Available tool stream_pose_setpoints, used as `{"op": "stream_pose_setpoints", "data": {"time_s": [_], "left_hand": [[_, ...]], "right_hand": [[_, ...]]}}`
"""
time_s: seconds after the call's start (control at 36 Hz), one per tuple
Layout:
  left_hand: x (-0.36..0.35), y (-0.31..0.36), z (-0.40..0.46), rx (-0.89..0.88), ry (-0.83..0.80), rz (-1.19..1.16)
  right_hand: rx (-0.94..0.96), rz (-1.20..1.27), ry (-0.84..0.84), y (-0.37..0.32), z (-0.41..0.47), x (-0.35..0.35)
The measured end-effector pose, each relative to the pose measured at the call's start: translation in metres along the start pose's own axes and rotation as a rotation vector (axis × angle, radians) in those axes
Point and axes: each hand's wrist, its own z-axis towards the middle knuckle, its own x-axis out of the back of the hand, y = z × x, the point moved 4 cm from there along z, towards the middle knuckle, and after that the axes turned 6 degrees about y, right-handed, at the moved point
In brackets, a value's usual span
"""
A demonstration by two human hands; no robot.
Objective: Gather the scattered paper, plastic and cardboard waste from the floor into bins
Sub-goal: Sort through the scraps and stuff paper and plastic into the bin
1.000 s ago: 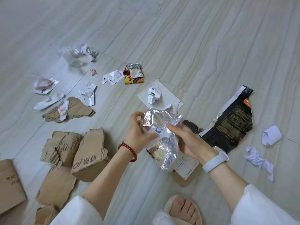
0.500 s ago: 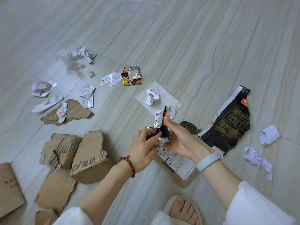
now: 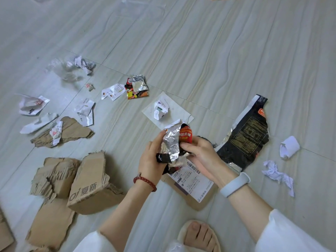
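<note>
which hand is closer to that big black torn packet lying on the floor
Right. The right hand sits just beside the black packet, nearly at its lower left edge. The left hand is farther off, on the other side of the foil wrapper both hands hold.

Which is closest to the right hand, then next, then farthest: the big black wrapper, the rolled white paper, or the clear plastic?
From the right hand:
1. Big black wrapper, just beside it on the right.
2. Rolled white paper, farther right.
3. Clear plastic, far off at the upper left.
</note>
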Motion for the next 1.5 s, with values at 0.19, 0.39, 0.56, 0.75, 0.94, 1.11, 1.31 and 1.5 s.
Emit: {"op": "stream_pose_setpoints", "data": {"time_s": [0.19, 0.39, 0.56, 0.75, 0.94, 1.11, 1.31, 1.5], "left_hand": [[-0.007, -0.005, 0.012, 0.165, 0.034, 0.096], [-0.015, -0.01, 0.019, 0.158, -0.089, 0.134], [-0.007, -0.017, 0.022, 0.166, -0.143, 0.241], [0.001, -0.024, 0.021, 0.193, -0.274, 0.482], [0.005, -0.033, 0.014, 0.171, -0.306, 0.551], [0.0, -0.026, 0.015, 0.204, -0.339, 0.561], [0.001, -0.02, 0.014, 0.12, -0.064, 0.45], [-0.013, 0.014, 0.018, 0.081, -0.064, 0.297]], "right_hand": [[0.184, -0.36, 0.267, -0.017, 0.003, 0.069], [0.24, -1.19, 0.605, -0.019, 0.027, 0.129], [-0.01, -1.328, 0.467, -0.008, 0.046, 0.129], [-0.04, -1.325, 0.331, 0.0, 0.055, 0.077], [0.374, -1.537, 0.477, 0.02, 0.049, 0.05], [0.608, -1.437, 0.464, 0.026, 0.038, 0.053], [0.423, -0.968, 0.412, 0.01, 0.036, 0.071], [0.429, -0.941, 0.53, -0.014, 0.01, 0.096]]}}
